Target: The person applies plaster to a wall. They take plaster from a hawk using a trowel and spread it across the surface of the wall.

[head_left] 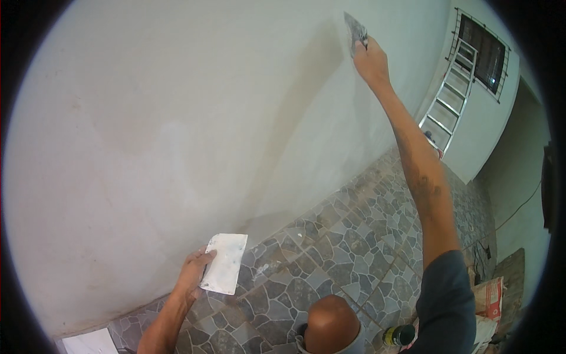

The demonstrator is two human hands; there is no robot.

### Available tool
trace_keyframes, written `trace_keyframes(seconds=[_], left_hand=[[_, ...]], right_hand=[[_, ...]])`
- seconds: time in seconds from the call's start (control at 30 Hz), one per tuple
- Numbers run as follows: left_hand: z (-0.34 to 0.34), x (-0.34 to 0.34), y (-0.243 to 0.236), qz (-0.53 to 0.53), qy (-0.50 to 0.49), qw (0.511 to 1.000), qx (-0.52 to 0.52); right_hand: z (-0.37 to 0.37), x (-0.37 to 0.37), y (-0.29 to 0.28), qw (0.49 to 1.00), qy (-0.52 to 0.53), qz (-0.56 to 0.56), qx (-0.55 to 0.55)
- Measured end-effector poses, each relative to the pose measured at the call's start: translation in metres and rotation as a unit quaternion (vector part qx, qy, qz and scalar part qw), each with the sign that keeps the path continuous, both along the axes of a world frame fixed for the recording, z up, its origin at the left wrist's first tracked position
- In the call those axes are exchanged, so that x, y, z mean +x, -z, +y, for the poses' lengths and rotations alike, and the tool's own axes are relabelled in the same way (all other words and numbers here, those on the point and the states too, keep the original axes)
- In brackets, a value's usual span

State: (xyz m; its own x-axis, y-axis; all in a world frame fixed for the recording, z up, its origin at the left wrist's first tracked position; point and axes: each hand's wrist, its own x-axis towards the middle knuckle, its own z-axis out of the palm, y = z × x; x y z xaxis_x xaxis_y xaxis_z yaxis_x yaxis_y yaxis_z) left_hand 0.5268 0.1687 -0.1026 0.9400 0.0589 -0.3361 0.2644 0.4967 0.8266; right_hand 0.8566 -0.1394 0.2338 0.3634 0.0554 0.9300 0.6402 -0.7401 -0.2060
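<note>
My right hand (372, 64) is raised high at arm's length, its fingers wrapped round a putty knife (354, 29). The wide grey blade is at the pale wall (177, 135); whether it touches the surface I cannot tell. Lower down, my left hand (193, 268) grips a flat, white, roughly rectangular plate (229, 262) by its left edge, thumb on the face. Small grey smudges mark that plate, and it is tilted in front of the wall's foot.
Stone-patterned tiles (336, 259) cover the floor along the wall. An aluminium ladder (451, 97) leans beneath a barred window (483, 53). A dark-lidded can (399, 336) and a torn bag (488, 298) stand at lower right. A white sheet (91, 342) lies lower left; a bare knee (331, 324) shows below.
</note>
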Motion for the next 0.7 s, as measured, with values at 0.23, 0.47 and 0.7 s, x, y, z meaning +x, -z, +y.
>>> trace_keyframes(seconds=[0.23, 0.47, 0.7], left_hand=[[0.001, -0.003, -0.002, -0.001, 0.001, 1.0, 0.003], [-0.006, 0.002, -0.003, -0.016, 0.008, 1.0, -0.003], [-0.007, -0.004, -0.023, -0.011, 0.007, 1.0, 0.01]], right_hand=[[0.044, -0.002, 0.003, 1.0, 0.004, -0.018, 0.019], [0.074, -0.011, 0.116, 0.968, -0.026, -0.227, -0.1], [0.026, -0.019, 0.098, 0.958, -0.117, -0.202, -0.164]])
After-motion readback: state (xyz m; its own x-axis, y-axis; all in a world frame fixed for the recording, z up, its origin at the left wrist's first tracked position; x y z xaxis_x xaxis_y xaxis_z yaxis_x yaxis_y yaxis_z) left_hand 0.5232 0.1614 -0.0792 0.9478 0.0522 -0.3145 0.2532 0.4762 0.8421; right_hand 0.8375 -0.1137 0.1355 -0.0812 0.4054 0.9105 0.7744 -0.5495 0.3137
